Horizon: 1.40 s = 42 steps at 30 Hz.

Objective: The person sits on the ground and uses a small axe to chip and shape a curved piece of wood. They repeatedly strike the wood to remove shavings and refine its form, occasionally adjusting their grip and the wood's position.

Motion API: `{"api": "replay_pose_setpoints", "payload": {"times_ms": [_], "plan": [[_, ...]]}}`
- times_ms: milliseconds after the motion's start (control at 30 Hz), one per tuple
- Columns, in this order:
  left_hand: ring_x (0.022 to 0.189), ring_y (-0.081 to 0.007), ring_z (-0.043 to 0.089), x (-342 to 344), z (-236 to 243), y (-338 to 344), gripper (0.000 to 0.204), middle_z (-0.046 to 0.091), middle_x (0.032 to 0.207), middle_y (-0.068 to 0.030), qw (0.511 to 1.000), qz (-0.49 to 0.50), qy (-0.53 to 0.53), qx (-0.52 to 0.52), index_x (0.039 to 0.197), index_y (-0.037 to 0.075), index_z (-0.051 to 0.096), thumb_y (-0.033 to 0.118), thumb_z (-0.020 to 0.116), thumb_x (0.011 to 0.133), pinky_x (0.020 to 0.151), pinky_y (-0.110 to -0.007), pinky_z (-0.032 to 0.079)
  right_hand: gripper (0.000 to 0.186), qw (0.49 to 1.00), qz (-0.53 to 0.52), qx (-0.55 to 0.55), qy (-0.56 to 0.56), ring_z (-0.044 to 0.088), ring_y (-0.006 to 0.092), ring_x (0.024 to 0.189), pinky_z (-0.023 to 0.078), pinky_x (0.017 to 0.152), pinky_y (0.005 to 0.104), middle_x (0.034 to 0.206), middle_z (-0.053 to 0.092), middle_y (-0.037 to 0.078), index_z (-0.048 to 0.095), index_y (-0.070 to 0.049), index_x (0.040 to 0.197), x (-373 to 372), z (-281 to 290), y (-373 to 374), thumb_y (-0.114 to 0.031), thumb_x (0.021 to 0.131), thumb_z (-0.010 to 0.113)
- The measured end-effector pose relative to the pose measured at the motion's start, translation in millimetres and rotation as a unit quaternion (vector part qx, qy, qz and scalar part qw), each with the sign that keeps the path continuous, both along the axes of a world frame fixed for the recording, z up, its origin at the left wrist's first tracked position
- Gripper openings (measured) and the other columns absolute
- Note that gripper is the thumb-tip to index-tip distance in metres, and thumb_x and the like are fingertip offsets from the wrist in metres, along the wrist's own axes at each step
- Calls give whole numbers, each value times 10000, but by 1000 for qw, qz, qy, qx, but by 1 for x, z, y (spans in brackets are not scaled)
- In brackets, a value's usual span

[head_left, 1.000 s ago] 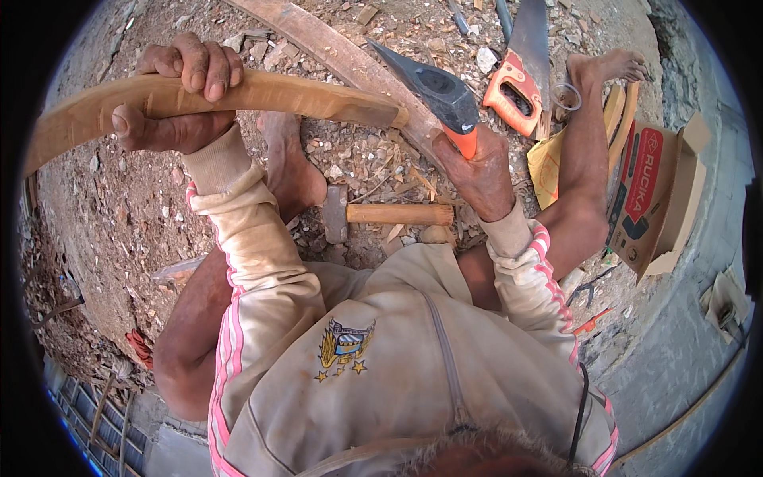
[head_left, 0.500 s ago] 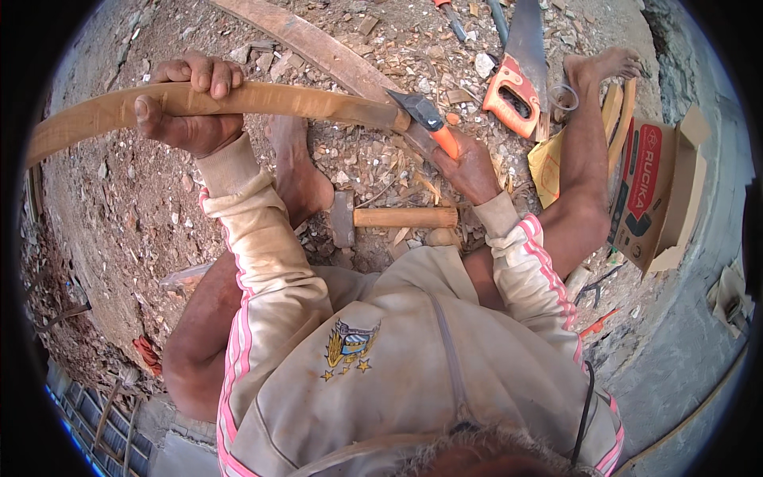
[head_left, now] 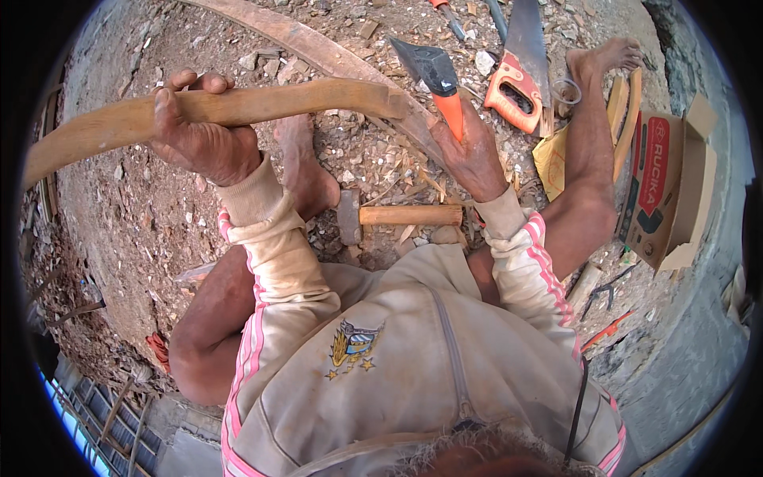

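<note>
My left hand (head_left: 205,145) is closed around a long light-brown piece of wood (head_left: 306,97), which runs in from the left and ends near the middle. The thumb lies on the near side, with fingertips over the far edge. In my right hand (head_left: 474,155) is a hatchet (head_left: 429,70) with a black head and an orange handle, gripped close to the head. Its blade is lifted apart from the wood's end. Beneath that end a reddish-brown board (head_left: 318,49) lies slanting on the ground. A hammer (head_left: 409,215) with a wooden handle rests between my legs.
A handsaw (head_left: 515,94) with an orange handle lies ahead to the right. Beside my right leg stand an open cardboard box (head_left: 671,191), narrow wood strips (head_left: 628,127) and a yellow sheet (head_left: 550,163). Stones and wood chips cover the ground.
The hatchet has risen away from the wood's end. My left hand has turned the wood about its length and shifted its grip, with the thumb now on the upper side.
</note>
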<state>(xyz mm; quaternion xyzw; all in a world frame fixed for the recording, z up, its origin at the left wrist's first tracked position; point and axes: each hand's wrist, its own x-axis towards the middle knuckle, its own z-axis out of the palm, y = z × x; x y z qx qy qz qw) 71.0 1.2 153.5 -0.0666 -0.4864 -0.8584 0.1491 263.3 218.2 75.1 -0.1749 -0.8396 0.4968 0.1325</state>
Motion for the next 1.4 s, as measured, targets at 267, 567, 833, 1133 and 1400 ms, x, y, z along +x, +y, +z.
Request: {"api": "replay_pose_setpoints", "payload": {"times_ms": [267, 567, 833, 1133, 1400], "plan": [[652, -210, 617, 7, 4, 15, 427, 605, 798, -112, 997, 28, 71, -18, 1239, 78, 439, 137, 686, 896, 590, -322, 564, 271, 999, -12, 36, -38, 654, 451, 682, 484, 572, 490, 740, 628, 233, 533, -25, 1133, -17, -2, -18, -194, 955, 649], [622, -224, 617, 25, 11, 36, 448, 611, 785, -131, 991, 57, 113, -35, 1256, 58, 432, 90, 685, 888, 564, -328, 565, 250, 992, -2, 83, -92, 661, 462, 733, 499, 624, 516, 778, 644, 241, 554, -13, 1094, -25, -18, -25, -174, 935, 661], [621, -218, 616, 39, 11, 27, 471, 610, 784, -133, 992, 45, 113, -39, 1287, 78, 410, 89, 664, 890, 536, -319, 553, 249, 999, -31, 40, 9, 655, 457, 728, 498, 624, 504, 762, 642, 225, 569, -10, 1094, -39, 6, -24, -128, 896, 665], [721, -197, 580, 52, 11, 28, 416, 591, 842, -115, 988, -13, 146, -57, 1265, 131, 438, 123, 652, 909, 616, -332, 548, 203, 999, -42, -18, -8, 643, 443, 681, 498, 603, 487, 735, 627, 214, 571, -13, 1041, -44, 17, -19, -153, 911, 640], [716, -211, 585, 66, 17, 36, 408, 592, 855, -120, 995, -13, 99, -2, 1265, 179, 440, 113, 640, 916, 648, -341, 548, 232, 999, -6, 34, -28, 666, 446, 727, 508, 607, 473, 766, 650, 226, 600, -33, 1051, -44, 11, -22, -188, 904, 689]]}}
